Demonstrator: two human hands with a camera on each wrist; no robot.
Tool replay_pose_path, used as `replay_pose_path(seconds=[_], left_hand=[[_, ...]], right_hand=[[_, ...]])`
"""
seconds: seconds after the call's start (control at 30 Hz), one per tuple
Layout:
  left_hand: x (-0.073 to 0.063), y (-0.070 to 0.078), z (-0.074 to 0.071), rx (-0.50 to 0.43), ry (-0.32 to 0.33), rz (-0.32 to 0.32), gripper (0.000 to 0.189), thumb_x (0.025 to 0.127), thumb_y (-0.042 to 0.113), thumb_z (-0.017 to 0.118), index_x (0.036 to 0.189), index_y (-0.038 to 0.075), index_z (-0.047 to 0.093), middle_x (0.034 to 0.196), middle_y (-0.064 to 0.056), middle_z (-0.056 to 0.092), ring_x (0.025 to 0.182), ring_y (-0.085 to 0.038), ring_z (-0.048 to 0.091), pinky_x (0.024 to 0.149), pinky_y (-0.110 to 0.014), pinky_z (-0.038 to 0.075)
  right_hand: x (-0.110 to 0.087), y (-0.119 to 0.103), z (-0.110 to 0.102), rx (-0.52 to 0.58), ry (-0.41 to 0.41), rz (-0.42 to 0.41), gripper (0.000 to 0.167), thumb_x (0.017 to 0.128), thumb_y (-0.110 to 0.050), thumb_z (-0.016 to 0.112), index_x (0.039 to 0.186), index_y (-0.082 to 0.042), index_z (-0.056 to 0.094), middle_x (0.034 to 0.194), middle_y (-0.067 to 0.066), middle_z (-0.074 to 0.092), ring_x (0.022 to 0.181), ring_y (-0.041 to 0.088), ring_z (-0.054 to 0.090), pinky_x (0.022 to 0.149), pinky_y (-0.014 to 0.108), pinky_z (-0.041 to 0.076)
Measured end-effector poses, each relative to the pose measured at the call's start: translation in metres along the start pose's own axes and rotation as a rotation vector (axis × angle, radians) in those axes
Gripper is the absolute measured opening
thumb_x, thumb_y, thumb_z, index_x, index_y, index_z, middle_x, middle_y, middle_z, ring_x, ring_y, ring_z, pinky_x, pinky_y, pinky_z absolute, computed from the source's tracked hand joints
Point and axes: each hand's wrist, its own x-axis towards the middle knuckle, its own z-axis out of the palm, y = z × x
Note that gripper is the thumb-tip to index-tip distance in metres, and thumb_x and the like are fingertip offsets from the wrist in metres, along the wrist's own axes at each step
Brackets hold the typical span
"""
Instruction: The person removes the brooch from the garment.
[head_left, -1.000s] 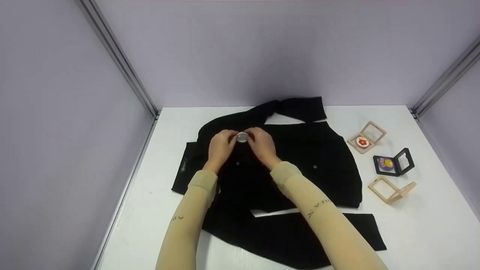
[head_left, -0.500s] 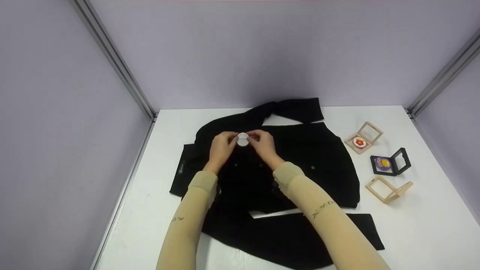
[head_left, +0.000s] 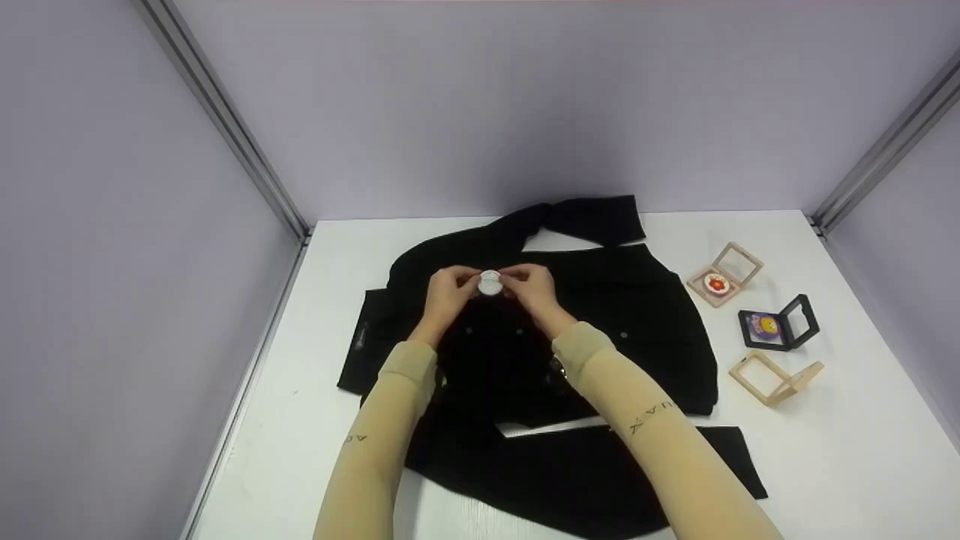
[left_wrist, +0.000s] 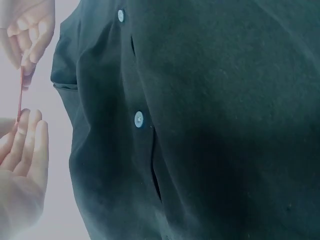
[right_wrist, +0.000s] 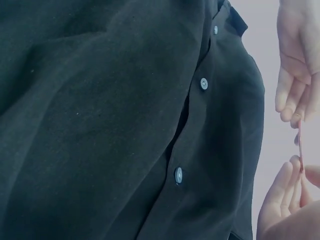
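My left hand (head_left: 446, 295) and right hand (head_left: 534, 292) meet over the left part of a black button-up shirt (head_left: 660, 330). Between their fingertips they pinch opposite edges of a small round badge (head_left: 490, 283), its pale silvery face toward the head camera. Edge-on in the left wrist view, the badge (left_wrist: 20, 95) is a thin reddish line. The right wrist view likewise gives only the rim of the badge (right_wrist: 300, 145). Below the hands the shirt lies flat, with pale buttons (left_wrist: 139, 119) along its front. The badge's other face is hidden.
Along the right of the white table (head_left: 847, 450) stand three small hinged frames with lids up: a pink one (head_left: 724, 274) holding a red-flower badge, a black one (head_left: 778, 325) with a purple-yellow badge, and a beige one (head_left: 775, 377). Walls close the back and sides.
The badge has tipped so that its pale round face shows more fully. Both hands, still pinching it, have shifted slightly toward the person. The shirt and frames lie as before.
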Motion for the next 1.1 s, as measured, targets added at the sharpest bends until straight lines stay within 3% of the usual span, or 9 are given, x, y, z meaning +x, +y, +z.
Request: replay_pose_path(seconds=[0.2, 0.33, 0.57, 0.7, 1.1], left_hand=[[0.0023, -0.001, 0.0, -0.164, -0.023, -0.067, 0.015, 0.099, -0.002, 0.07, 0.109, -0.01, 0.077, 0.103, -0.026, 0.079, 0.066, -0.003, 0.066, 0.065, -0.017, 0.061], [0.003, 0.0012, 0.0002, -0.269, -0.032, -0.145, 0.017, 0.1, -0.001, 0.068, 0.11, -0.012, 0.076, 0.102, -0.024, 0.077, 0.065, -0.005, 0.066, 0.066, -0.019, 0.063], [-0.0004, 0.0035, -0.0012, -0.413, -0.102, -0.242, 0.025, 0.103, 0.005, 0.066, 0.115, -0.016, 0.071, 0.082, -0.006, 0.073, 0.063, -0.008, 0.069, 0.063, -0.02, 0.062], [-0.0028, 0.0027, -0.0007, -0.426, -0.133, -0.249, 0.026, 0.103, 0.005, 0.065, 0.115, -0.017, 0.07, 0.074, -0.002, 0.07, 0.06, -0.007, 0.068, 0.06, -0.018, 0.061], [-0.0065, 0.0004, -0.0002, -0.454, -0.163, -0.224, 0.026, 0.103, 0.002, 0.063, 0.115, -0.02, 0.068, 0.072, 0.001, 0.069, 0.061, -0.006, 0.068, 0.061, -0.018, 0.061]], right_hand=[[-0.0001, -0.0006, -0.0015, 0.094, -0.008, 0.052, 0.022, 0.096, 0.003, 0.073, 0.114, 0.015, 0.073, 0.094, 0.009, 0.075, 0.073, 0.015, 0.07, 0.078, 0.031, 0.066], [-0.0006, -0.0026, -0.0019, 0.139, -0.006, 0.069, 0.023, 0.095, 0.004, 0.072, 0.114, 0.016, 0.072, 0.092, 0.007, 0.074, 0.069, 0.011, 0.069, 0.074, 0.028, 0.066], [-0.0009, -0.0049, -0.0024, 0.155, -0.006, 0.076, 0.024, 0.095, 0.004, 0.072, 0.115, 0.018, 0.071, 0.094, 0.01, 0.074, 0.064, 0.006, 0.066, 0.067, 0.02, 0.062], [-0.0019, -0.0033, -0.0027, 0.154, -0.006, 0.1, 0.024, 0.096, 0.003, 0.072, 0.116, 0.017, 0.071, 0.093, 0.009, 0.074, 0.065, 0.007, 0.067, 0.066, 0.018, 0.061], [-0.0093, -0.0002, -0.0039, 0.171, -0.082, 0.216, 0.023, 0.097, -0.005, 0.074, 0.113, 0.011, 0.071, 0.08, -0.001, 0.069, 0.066, 0.007, 0.068, 0.065, 0.017, 0.06]])
